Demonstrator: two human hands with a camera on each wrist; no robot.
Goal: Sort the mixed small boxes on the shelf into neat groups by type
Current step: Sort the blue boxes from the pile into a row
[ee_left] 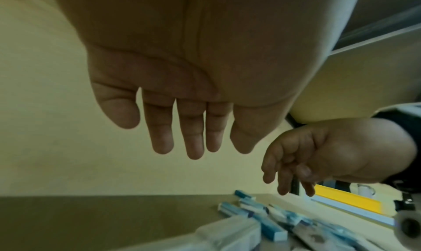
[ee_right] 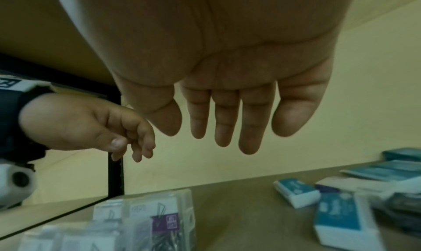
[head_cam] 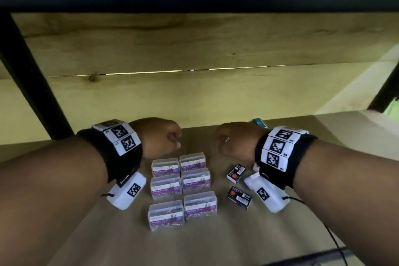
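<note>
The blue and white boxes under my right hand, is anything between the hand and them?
Nothing visible. The right hand hangs empty, fingers straight, above open shelf. The blue and white boxes lie below and to its right, uncovered. The paper clip boxes sit off to the left.

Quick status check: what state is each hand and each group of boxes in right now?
Left hand: open, fingers hanging, holding nothing.
Right hand: open, empty, above the shelf.
Paper clip boxes: six, closed, two neat columns.
Small dark boxes: two, closed, lying apart, skewed.
Blue-and-white boxes: scattered, unsorted.
</note>
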